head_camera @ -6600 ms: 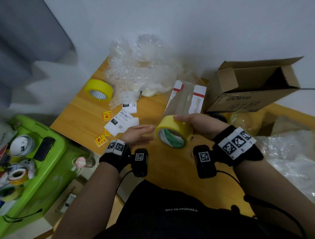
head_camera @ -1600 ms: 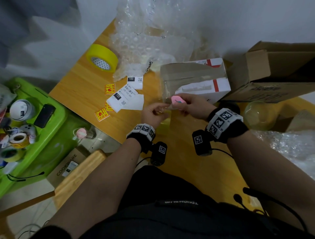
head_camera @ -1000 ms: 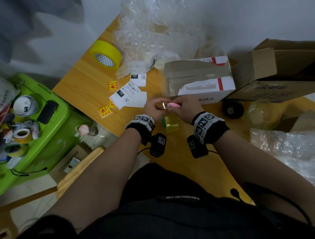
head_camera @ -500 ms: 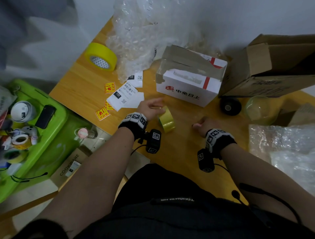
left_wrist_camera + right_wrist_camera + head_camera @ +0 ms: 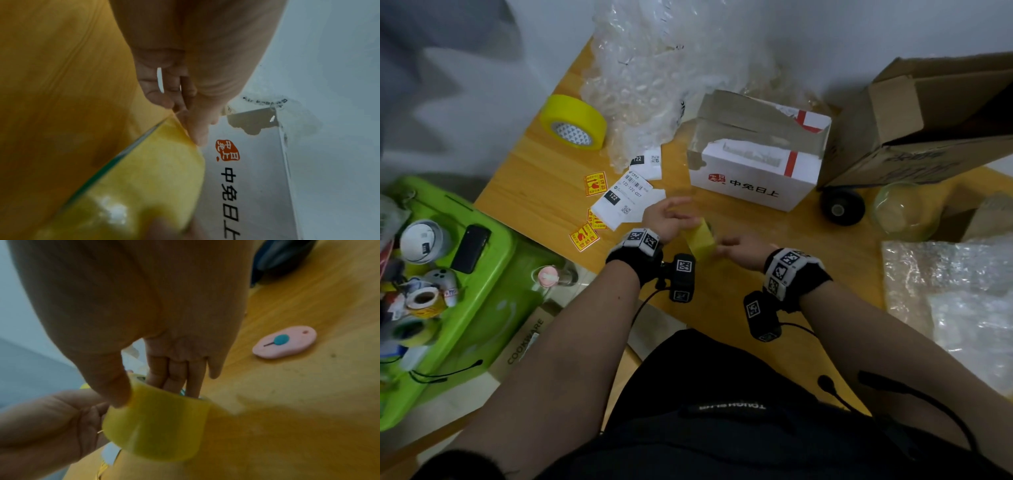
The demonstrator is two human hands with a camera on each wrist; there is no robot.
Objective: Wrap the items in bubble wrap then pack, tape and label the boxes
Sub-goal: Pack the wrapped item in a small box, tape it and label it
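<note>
While both hands grip the tape roll, only the right wrist view shows the pink cutter.

A wooden table stands against a plain white wall at the far side. A grey curtain hangs at far left. Near left, pale floor shows below the table's edge.

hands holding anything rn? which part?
Both are on the small yellow tape roll. Right hand grips its rim, thumb on the outer band, fingers inside the core. Left hand holds its opposite side. The pink cutter lies free on the table.
</note>
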